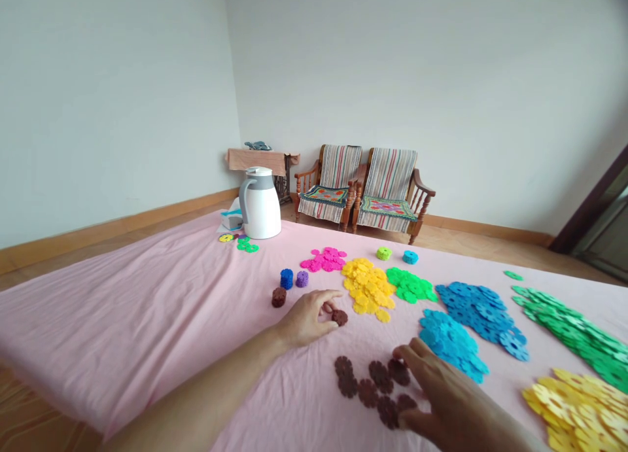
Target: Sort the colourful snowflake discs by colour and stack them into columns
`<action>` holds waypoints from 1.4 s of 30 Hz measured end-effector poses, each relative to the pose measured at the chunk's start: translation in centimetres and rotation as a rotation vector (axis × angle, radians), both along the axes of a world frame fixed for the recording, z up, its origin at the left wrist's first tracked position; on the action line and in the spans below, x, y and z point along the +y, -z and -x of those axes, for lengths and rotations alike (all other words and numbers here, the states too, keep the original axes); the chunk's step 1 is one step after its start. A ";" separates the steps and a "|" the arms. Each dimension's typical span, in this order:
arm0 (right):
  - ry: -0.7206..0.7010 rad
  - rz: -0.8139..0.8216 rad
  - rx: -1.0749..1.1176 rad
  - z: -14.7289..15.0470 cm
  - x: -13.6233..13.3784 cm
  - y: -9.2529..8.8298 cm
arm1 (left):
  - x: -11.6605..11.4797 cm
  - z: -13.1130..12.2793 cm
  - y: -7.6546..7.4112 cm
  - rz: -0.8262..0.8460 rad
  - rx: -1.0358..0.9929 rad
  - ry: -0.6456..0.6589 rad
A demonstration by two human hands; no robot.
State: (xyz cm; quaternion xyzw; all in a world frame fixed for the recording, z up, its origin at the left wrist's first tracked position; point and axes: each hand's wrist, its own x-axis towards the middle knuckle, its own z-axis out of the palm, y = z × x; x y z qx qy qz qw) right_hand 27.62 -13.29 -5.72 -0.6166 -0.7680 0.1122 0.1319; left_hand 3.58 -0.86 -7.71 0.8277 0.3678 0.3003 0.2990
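Note:
My left hand (307,318) is curled round a small brown flower-shaped plastic disc (339,318), with thumb and fingertips at its edges; whether others lie beneath it I cannot tell. My right hand (436,390) reaches over loose brown flower discs (367,393) on the pink cloth. Its thumb and fingers are spread apart, with the tips at the discs on the right side of that group. Beyond my left hand stand small neat stacks: a brown stack (279,297), a dark blue stack (286,279) and a purple stack (302,279).
Across the pink cloth (196,321) lie heaps of discs: pink (324,260), yellow (366,285), green (411,285), blue (478,308) and light blue (451,344). A white jug (265,207) stands at the back left. Two wooden chairs (387,184) are beyond the cloth.

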 end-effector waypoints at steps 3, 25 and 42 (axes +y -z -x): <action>-0.016 0.090 0.042 1.5 0.7 0.2 | -0.1 0.0 -0.1 -0.002 0.004 -0.007; -0.093 0.059 0.220 5.7 4.6 -0.3 | 0.0 0.0 -0.2 0.017 0.002 0.008; -0.120 -0.223 0.409 6.0 7.3 0.8 | -0.3 -0.1 -0.4 0.049 -0.035 0.040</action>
